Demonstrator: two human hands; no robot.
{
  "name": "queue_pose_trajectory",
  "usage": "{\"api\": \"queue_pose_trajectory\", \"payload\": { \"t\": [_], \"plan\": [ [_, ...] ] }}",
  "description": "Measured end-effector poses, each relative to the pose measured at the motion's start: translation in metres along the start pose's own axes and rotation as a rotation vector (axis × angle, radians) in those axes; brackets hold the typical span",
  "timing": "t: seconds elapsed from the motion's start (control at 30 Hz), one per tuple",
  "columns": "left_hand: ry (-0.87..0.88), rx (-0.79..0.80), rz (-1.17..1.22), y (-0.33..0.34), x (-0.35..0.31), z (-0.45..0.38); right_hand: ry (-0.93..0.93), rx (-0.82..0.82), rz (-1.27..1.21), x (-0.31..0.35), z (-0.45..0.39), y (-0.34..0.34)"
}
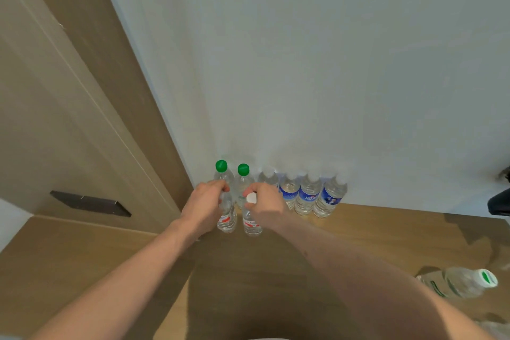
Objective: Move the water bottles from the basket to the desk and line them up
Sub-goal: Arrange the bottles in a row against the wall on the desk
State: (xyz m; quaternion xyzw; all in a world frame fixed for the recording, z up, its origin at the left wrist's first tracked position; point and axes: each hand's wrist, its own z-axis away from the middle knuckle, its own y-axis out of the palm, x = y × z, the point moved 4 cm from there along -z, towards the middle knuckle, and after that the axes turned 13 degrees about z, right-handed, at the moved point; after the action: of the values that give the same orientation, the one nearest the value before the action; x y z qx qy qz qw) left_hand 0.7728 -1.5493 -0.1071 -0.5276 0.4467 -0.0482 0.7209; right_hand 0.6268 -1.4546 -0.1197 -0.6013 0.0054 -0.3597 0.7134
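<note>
On the wooden desk (110,262) a row of water bottles stands against the white wall: two green-capped bottles (221,171) (243,174) at the left, then several blue-labelled bottles (309,196). In front of the green-capped pair stand two red-labelled bottles. My left hand (204,201) grips the neck of the left red-labelled bottle (226,222). My right hand (266,205) grips the neck of the right red-labelled bottle (251,225), whose white cap shows between my fingers. The basket is out of view.
A large clear bottle (461,283) with a green-and-white cap lies on its side at the desk's right. A brown wooden panel (69,119) rises at the left, with a dark slot. A dark object (501,201) shows at the right edge.
</note>
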Motion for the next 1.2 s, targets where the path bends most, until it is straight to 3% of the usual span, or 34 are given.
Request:
{"api": "queue_pose_trajectory", "payload": {
  "t": [0.5,0.8,1.07,1.2],
  "plan": [
    [-0.050,-0.052,0.058,-0.004,0.012,-0.006,0.069,-0.004,-0.103,0.027,-0.024,0.020],
    [-0.090,-0.049,0.089,-0.003,0.012,-0.004,-0.045,0.026,-0.005,0.030,-0.016,0.009],
    [0.018,-0.105,0.114,-0.029,-0.014,0.033,-0.170,0.014,-0.056,0.012,0.053,-0.023],
    [0.102,-0.154,0.191,-0.033,-0.046,0.074,-0.128,0.010,-0.135,-0.026,0.121,-0.051]
  ]
}}
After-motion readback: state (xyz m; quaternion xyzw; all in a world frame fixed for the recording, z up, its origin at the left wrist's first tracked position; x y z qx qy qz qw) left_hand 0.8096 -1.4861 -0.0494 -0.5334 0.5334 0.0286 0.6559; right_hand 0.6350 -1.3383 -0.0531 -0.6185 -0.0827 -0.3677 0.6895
